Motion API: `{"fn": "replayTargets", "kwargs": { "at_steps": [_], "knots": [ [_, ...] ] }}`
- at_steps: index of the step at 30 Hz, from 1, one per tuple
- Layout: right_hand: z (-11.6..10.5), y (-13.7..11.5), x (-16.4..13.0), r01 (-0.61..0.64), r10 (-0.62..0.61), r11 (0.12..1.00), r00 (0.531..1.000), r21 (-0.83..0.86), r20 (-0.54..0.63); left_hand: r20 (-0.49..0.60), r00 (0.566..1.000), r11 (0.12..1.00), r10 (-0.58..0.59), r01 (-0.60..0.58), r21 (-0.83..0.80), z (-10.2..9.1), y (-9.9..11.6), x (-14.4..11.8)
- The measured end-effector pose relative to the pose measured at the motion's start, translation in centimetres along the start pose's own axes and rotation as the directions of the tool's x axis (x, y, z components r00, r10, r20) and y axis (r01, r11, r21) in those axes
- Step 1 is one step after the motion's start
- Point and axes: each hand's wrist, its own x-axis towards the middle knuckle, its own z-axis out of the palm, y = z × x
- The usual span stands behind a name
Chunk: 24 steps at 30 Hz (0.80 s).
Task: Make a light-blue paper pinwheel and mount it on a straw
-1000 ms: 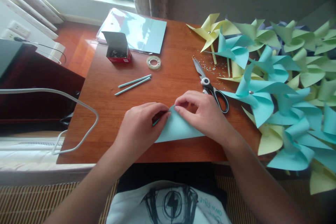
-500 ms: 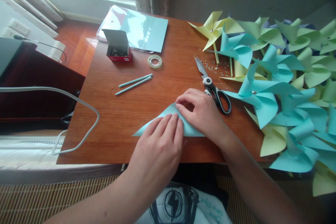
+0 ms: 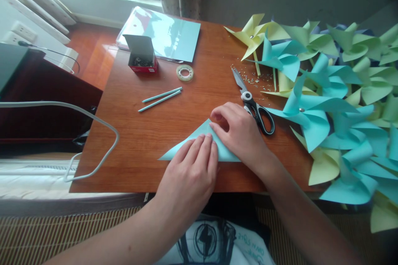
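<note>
A light blue sheet of paper [image 3: 178, 147], folded into a triangle, lies on the wooden table with its long edge toward me and its peak pointing away. My left hand [image 3: 192, 165] lies flat over its middle, fingers extended side by side and pressing on it. At the right slope, my right hand [image 3: 241, 134] touches the paper with its thumb near the peak. Its curved index finger is raised, with a gap between it and the thumb. Part of the paper is hidden under both hands. Scissors [image 3: 253, 103] with black and white handles lie just beyond my right hand.
Two pale blue paper sticks [image 3: 160, 99], a tape roll [image 3: 184, 73] and an open red box [image 3: 143, 66] of small pieces lie farther back. Behind them is a plastic sleeve with blue sheets [image 3: 183, 41]. Blue, yellow and green pinwheels [image 3: 311, 112] crowd the right side.
My right hand's index finger has lifted slightly away from the paper's peak, which now shows sharper. The left hand stays pressed on the paper.
</note>
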Motion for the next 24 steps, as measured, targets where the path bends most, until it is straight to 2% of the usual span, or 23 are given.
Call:
{"fn": "replayTargets", "kwargs": {
  "at_steps": [4, 11, 19, 24],
  "knots": [
    [-0.2, 0.0, 0.1, 0.053, -0.057, 0.998, 0.994, 0.043, 0.094, 0.012, 1.0, 1.0, 0.011, -0.011, 0.018, 0.0, 0.0, -0.1],
    [-0.7, -0.1, 1.2, -0.009, -0.005, 0.998, 0.98, 0.068, 0.2, 0.041, 0.999, 0.999, 0.013, -0.015, 0.052, 0.2, 0.4, -0.3],
    [-0.8, -0.4, 1.6, -0.013, 0.009, 1.0, 0.975, 0.019, 0.221, 0.056, 0.998, 0.997, 0.014, -0.018, 0.076, -0.1, 1.6, -1.0],
    [-0.7, -0.4, 1.5, -0.013, 0.011, 1.0, 0.98, 0.009, 0.199, 0.075, 0.997, 0.999, -0.011, 0.008, 0.048, 0.4, 2.5, -1.7]
  ]
}}
